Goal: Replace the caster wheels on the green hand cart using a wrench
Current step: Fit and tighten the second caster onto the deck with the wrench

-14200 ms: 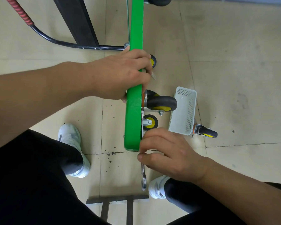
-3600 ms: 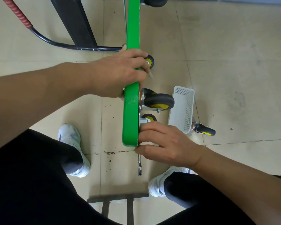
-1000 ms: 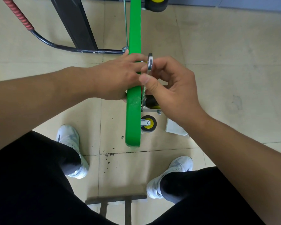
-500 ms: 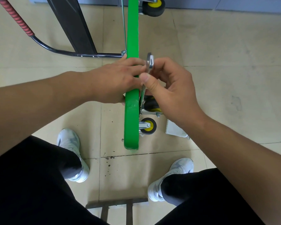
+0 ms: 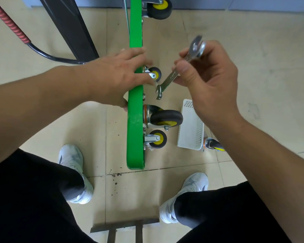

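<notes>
The green hand cart (image 5: pixel 135 120) stands on its edge on the floor, wheels facing right. My left hand (image 5: pixel 118 76) grips its upper edge, fingers curled over towards a small caster (image 5: pixel 155 73). My right hand (image 5: pixel 205 72) holds a steel wrench (image 5: pixel 179 67) clear of the cart, its open jaw pointing down-left. Below it a large black-and-yellow caster (image 5: pixel 165 118) and another small caster (image 5: pixel 156 138) are mounted on the deck. A further caster (image 5: pixel 159 7) sits at the far end.
A white perforated basket (image 5: pixel 191 127) lies on the tiles right of the cart, a loose caster (image 5: pixel 213 145) beside it. The cart's black handle with red grip (image 5: pixel 9 25) lies at top left. My white shoes (image 5: pixel 74 171) flank the cart's near end.
My right hand has pulled the wrench away from the cart edge to the right and tilted it diagonally. The left hand stays on the cart. The view has shifted, showing the basket again.
</notes>
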`<control>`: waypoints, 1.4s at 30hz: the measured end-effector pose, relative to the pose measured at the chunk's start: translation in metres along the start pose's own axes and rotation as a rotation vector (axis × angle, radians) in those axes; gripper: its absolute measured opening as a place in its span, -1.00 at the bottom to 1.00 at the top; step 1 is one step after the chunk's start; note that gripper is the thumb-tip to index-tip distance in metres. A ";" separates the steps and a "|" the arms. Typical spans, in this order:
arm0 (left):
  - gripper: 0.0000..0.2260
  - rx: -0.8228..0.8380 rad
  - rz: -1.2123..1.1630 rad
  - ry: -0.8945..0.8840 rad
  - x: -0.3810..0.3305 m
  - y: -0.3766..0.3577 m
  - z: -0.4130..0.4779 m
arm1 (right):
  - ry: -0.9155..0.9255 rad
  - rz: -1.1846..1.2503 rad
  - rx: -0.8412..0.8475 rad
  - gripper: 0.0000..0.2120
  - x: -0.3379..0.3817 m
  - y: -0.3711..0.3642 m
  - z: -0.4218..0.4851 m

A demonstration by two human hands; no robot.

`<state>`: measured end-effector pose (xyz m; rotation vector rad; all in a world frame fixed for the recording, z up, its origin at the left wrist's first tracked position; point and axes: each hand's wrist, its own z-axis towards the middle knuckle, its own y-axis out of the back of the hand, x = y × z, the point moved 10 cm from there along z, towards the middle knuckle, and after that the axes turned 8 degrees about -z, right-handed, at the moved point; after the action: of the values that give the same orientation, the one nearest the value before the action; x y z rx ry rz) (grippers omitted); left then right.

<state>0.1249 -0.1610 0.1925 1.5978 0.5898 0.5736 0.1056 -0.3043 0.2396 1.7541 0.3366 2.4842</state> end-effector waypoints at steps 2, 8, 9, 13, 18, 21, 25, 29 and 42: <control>-0.16 0.041 -0.066 0.084 0.014 -0.002 0.001 | 0.039 -0.029 0.033 -0.75 -0.006 -0.005 -0.004; -0.25 0.107 -0.212 0.106 0.026 0.000 0.005 | 0.145 -0.057 0.092 -0.69 -0.006 -0.016 -0.016; -0.26 0.107 -0.211 0.098 0.027 -0.001 0.006 | 0.174 -0.061 0.102 -0.70 -0.003 -0.017 -0.017; -0.30 0.121 -0.203 0.093 0.029 -0.004 0.010 | 0.260 -0.085 0.164 -0.77 0.001 -0.029 -0.023; -0.33 0.128 -0.223 0.110 0.031 -0.006 0.008 | 0.396 -0.239 0.268 -0.82 0.006 -0.041 -0.040; -0.33 0.119 -0.220 0.097 0.031 -0.007 0.009 | 0.501 -0.349 0.347 -0.87 0.010 -0.052 -0.055; -0.33 0.120 -0.233 0.114 0.033 -0.007 0.008 | 0.563 -0.382 0.449 -0.84 -0.004 -0.067 -0.077; -0.34 0.112 -0.254 0.109 0.032 -0.007 0.007 | 0.571 -0.391 0.451 -0.79 -0.009 -0.066 -0.081; -0.35 0.102 -0.264 0.116 0.035 -0.011 0.008 | 0.559 -0.401 0.463 -0.87 -0.008 -0.063 -0.076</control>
<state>0.1557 -0.1419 0.1820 1.5564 0.9137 0.4463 0.0332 -0.2547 0.1941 0.8953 1.2458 2.6566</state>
